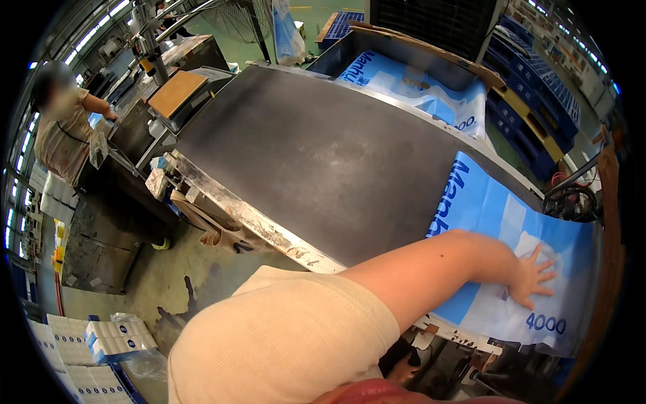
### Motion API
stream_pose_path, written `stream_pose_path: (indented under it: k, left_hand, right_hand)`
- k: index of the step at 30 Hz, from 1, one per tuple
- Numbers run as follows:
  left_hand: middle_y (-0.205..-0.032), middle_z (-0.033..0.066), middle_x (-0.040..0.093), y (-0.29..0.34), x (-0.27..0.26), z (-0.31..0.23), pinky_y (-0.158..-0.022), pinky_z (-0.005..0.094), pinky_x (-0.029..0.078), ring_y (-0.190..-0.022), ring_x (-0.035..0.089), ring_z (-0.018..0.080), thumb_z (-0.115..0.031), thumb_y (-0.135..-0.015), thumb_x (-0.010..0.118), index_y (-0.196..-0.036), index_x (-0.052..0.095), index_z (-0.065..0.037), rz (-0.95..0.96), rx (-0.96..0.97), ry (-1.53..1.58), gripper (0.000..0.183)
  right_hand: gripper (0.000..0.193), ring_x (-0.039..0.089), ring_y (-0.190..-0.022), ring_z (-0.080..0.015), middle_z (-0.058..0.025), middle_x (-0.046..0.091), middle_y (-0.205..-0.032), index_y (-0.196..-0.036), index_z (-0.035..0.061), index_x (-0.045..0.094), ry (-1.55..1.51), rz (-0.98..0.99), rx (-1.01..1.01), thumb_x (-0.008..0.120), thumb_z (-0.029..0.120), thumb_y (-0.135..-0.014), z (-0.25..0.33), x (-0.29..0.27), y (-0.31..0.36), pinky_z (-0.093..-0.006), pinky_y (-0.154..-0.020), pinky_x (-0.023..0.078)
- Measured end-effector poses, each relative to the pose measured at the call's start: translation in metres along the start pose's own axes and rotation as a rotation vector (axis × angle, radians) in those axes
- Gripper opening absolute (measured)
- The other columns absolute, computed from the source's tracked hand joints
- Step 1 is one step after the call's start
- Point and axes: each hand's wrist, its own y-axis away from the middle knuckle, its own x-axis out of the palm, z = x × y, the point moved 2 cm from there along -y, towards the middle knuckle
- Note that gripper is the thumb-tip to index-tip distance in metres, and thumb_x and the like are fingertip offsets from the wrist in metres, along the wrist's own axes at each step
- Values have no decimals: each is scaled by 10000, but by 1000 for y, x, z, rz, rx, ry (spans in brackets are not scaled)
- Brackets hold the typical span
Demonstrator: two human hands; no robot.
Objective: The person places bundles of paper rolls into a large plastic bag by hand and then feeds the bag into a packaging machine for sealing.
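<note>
My left arm [431,266], in a beige sleeve, stretches across to the right. My left hand [535,276] lies flat with fingers spread on a blue and white printed plastic sheet or bag [498,209]. The film covers the right end of a dark, flat conveyor belt [323,161] and looks smooth, with a few creases near the hand. My right hand does not show clearly. A small skin-coloured shape [402,370] appears under the belt's near edge, too obscured to identify.
Beyond the belt, a metal bin [330,62] holds more blue and white film. Blue and yellow pallets [525,101] are stacked at far right. At left, another person [67,135] stands by a machine. Packaged white paper bundles [118,337] sit at lower left.
</note>
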Motion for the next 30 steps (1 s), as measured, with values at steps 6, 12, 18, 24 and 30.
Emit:
stream_pose_path:
  k: [6, 12, 18, 24, 30]
  left_hand:
    - [-1593, 163, 92, -5, 9, -3, -1004, 793, -21, -1460, 1, 420, -653, -905, 318, -1521, 223, -269, 12, 25, 7, 733]
    - [-1590, 167, 102, -1, -1, -8, -1013, 788, -3, -1462, 17, 412, -644, -912, 316, -1524, 215, -266, 43, 10, 0, 726]
    - [-1591, 166, 103, -1, -2, -11, -1022, 783, 15, -1460, 38, 414, -631, -918, 304, -1530, 192, -257, 78, -9, -74, 725]
    - [-1586, 171, 122, -4, -1, -5, -1042, 761, 91, -1454, 86, 419, -640, -931, 285, -1536, 143, -266, 98, -32, -193, 725]
    - [-1587, 171, 109, -3, -17, -9, -1066, 724, 122, -1451, 108, 416, -638, -948, 265, -1537, 111, -299, 149, -43, -300, 697]
  right_hand:
    - [929, 530, -1133, -467, -210, 401, -1355, -1499, 237, 243, -16, 34, 69, 588, 701, -772, -3, -4, 12, -549, -894, 484]
    - [899, 542, -1129, -444, -192, 411, -1344, -1493, 256, 253, 24, 30, 101, 609, 672, -781, 0, 3, 6, -533, -885, 501]
    - [888, 548, -1113, -446, -187, 401, -1363, -1493, 248, 254, 11, 121, -101, 608, 659, -790, -5, -2, 6, -538, -864, 508]
    - [881, 502, -1167, -423, -182, 369, -1392, -1500, 234, 224, -55, 104, -88, 601, 628, -808, 10, -23, 33, -544, -900, 478]
    - [877, 452, -1223, -394, -179, 337, -1420, -1509, 222, 188, -114, 31, 1, 596, 592, -827, 18, -34, 44, -543, -949, 444]
